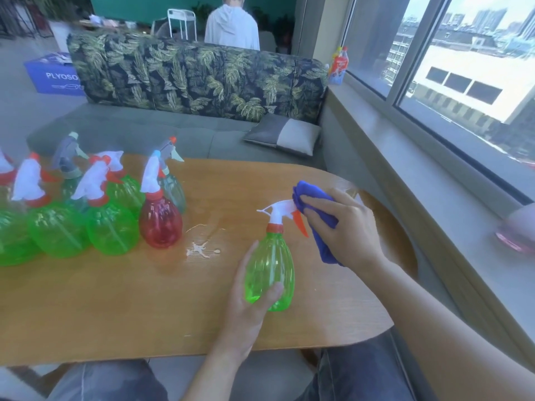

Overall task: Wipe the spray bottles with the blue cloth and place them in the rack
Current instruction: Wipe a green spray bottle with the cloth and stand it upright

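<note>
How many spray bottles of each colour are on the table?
Green spray bottles: 5, one held in the left hand, one cut off at the picture's left edge
Red spray bottle: 1
Teal spray bottles, grey heads: 2
Total: 8

Wooden table [121,308] w/ small white spill [199,250]. Leaf-print sofa [197,79] behind, grey cushion [285,134] on seat. Bottle [338,66] on windowsill [428,180]; blue box [55,78] on floor.
</note>
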Demonstrator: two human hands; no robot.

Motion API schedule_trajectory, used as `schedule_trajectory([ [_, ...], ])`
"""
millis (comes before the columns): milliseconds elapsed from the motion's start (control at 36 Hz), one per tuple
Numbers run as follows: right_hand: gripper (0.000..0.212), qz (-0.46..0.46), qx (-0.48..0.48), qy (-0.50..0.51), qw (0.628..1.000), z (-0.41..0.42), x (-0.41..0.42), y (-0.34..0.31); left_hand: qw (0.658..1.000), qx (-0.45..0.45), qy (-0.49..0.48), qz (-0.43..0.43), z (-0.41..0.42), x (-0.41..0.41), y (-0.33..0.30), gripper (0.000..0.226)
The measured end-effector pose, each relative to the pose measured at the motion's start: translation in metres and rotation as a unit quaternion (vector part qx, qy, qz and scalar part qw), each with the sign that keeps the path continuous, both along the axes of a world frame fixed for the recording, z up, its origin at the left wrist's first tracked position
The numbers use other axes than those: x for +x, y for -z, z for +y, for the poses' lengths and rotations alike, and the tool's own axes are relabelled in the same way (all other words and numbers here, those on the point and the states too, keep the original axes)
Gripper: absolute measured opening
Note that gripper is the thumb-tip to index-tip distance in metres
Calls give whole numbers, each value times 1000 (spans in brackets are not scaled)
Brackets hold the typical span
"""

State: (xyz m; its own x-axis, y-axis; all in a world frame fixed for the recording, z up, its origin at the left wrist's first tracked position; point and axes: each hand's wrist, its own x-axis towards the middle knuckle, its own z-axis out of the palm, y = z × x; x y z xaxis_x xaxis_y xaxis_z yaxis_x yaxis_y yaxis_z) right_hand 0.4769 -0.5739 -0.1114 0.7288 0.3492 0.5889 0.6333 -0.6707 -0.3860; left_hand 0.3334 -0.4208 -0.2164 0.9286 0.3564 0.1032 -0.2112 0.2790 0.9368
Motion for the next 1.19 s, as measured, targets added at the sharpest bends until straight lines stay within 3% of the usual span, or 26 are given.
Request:
schedule_trajectory([
  [167,26,28,-25,40,999,2,4,-10,1000,-3,-20,14,2,1,-4,83],
  [278,28,39,29,-28,998,7,-8,-36,998,-9,-57,7,17,10,-28,85],
  [500,23,24,61,-186,980,33,-38,-102,993,35,-93,-71,53,36,-140,80],
  [722,23,59,210,-231,948,55,-41,-196,976,144,-76,-142,75,40,-261,91],
  [861,21,120,310,-263,906,62,-46,-260,956,226,-48,-182,74,21,-331,101],
  [1056,19,164,381,-309,856,60,-65,-331,908,354,-90,-207,81,8,-398,127],
  [1194,19,191,401,-328,834,50,-81,-362,869,424,-132,-220,77,1,-431,116],
])
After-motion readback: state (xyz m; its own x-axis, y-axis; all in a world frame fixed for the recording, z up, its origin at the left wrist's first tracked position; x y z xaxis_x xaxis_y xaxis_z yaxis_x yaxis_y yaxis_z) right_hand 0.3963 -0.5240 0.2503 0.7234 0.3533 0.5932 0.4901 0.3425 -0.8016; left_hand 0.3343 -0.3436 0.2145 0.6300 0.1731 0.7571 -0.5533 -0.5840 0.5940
